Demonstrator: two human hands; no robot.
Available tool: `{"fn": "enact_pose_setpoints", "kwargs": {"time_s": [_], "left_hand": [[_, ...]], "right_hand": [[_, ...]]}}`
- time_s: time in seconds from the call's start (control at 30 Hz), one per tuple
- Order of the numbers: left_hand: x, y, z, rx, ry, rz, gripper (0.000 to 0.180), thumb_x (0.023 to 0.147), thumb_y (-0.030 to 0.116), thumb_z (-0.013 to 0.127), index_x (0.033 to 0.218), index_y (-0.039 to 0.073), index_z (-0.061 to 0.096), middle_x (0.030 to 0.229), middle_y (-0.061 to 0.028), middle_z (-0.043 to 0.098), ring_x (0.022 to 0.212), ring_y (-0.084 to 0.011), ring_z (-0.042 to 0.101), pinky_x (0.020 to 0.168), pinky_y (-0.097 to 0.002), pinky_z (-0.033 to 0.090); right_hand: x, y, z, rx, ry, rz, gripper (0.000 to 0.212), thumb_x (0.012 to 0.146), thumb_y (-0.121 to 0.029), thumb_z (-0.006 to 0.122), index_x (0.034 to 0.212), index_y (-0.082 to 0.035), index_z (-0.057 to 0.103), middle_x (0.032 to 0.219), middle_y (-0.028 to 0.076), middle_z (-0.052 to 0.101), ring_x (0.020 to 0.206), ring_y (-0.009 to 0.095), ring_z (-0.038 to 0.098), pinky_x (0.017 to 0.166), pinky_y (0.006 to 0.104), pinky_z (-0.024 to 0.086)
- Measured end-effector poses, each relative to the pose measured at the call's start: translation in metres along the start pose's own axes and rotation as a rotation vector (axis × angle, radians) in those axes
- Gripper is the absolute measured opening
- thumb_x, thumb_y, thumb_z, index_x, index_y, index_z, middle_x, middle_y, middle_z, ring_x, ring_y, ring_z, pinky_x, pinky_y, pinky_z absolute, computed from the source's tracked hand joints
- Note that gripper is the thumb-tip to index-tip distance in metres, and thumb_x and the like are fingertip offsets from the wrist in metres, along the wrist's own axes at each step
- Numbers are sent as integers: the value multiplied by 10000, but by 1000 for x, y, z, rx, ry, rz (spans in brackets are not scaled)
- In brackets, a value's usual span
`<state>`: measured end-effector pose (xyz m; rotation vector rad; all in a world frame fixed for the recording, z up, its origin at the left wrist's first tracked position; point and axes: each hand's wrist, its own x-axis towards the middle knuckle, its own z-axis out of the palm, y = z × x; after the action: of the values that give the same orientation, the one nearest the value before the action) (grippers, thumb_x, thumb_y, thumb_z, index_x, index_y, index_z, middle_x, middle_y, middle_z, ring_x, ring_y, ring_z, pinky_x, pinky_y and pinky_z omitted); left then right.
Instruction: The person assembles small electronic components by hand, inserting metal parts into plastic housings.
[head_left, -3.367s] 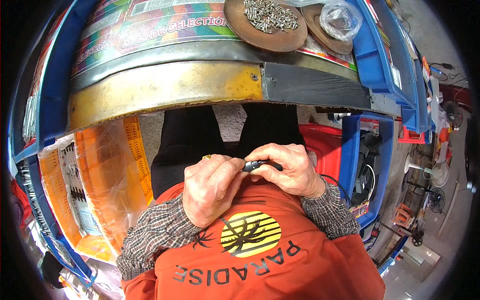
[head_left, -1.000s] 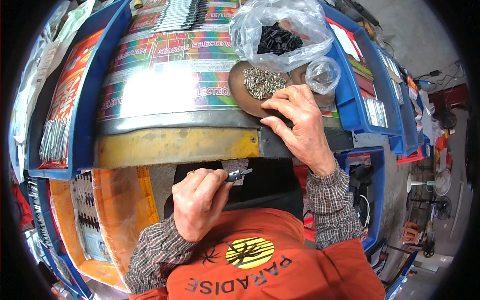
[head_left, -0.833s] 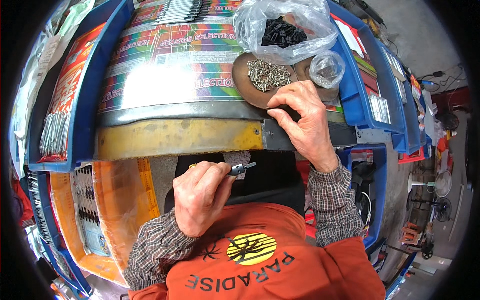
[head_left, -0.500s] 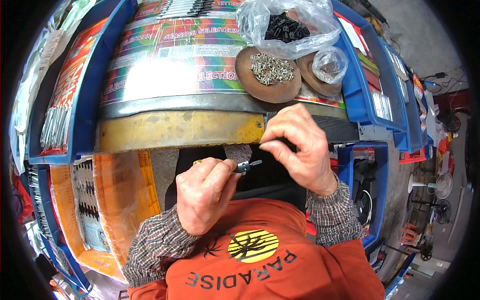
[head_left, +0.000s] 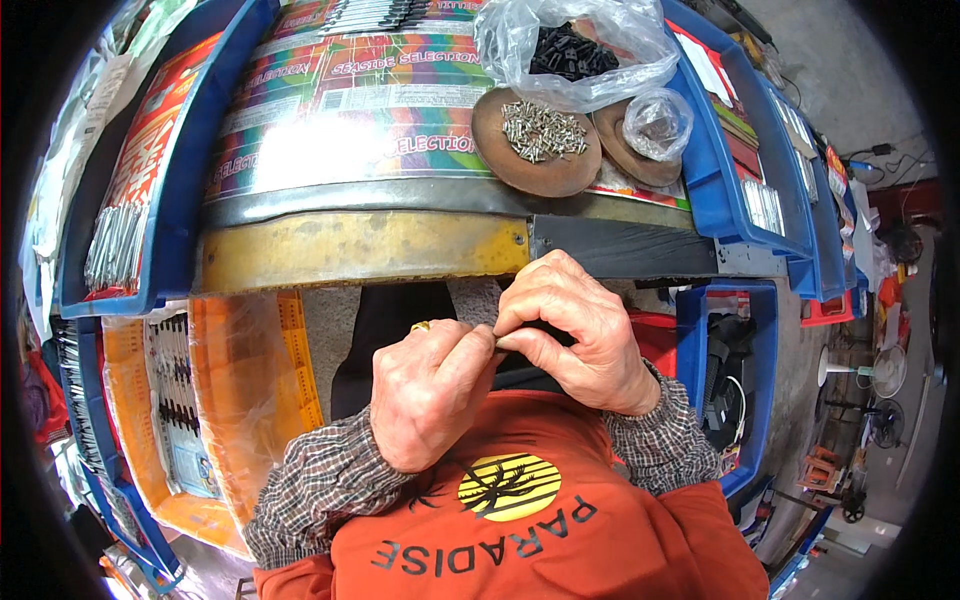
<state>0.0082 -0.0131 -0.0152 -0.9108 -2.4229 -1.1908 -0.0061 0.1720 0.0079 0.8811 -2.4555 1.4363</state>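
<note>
My left hand (head_left: pixel 428 390) is closed, with thumb and forefinger brought up against the fingertips of the other hand. Half a second ago a small dark cylindrical part with a thin metal tip stuck out of it; the fingers hide that part now. My right hand (head_left: pixel 572 335) is pinched where the two hands meet, and whatever it holds cannot be made out. Both hands are above my lap, just in front of the bench edge (head_left: pixel 380 250). Beyond them on the bench is a brown round dish (head_left: pixel 560 182) with a heap of small silvery metal pieces (head_left: pixel 540 130).
A clear plastic bag (head_left: pixel 640 75) of black parts (head_left: pixel 572 55) sits behind the dish. Blue bins (head_left: pixel 172 230) with thin metal rods stand at left; another blue bin (head_left: pixel 735 225) is at right. Below left is an orange crate (head_left: pixel 240 380), below right a blue crate (head_left: pixel 768 370).
My right hand has come left and down to meet my left hand, which has shifted slightly right. The dark cylindrical part has gone out of sight between the fingers.
</note>
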Motion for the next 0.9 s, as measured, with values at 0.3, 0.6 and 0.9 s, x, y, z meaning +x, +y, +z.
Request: {"fn": "enact_pose_setpoints", "kwargs": {"time_s": [0.3,0.6,0.9], "left_hand": [[4,3,-4,-53,-33,-41,255,662,5,739,883,39,615,698,-74,556,593,-248,584,525,-347,476],[2,2,-1,31,-29,-5,243,674,19,720,891,41,614,709,-69,551,587,-243,576,501,-342,476],[-1,3,-2,40,-71,-39,273,659,-35,735,904,20,628,785,-98,627,660,-262,620,566,-338,488]], "right_hand": [[-8,-2,-5,-51,21,59,160,719,-1,718,829,-23,605,825,81,602,800,273,573,741,383,460],[-11,-4,-2,-263,35,-80,238,655,37,720,855,-8,599,858,108,584,805,295,581,711,385,484],[-23,-7,10,-481,71,-201,233,701,-63,667,904,46,636,915,147,612,868,299,611,727,397,517]]}}
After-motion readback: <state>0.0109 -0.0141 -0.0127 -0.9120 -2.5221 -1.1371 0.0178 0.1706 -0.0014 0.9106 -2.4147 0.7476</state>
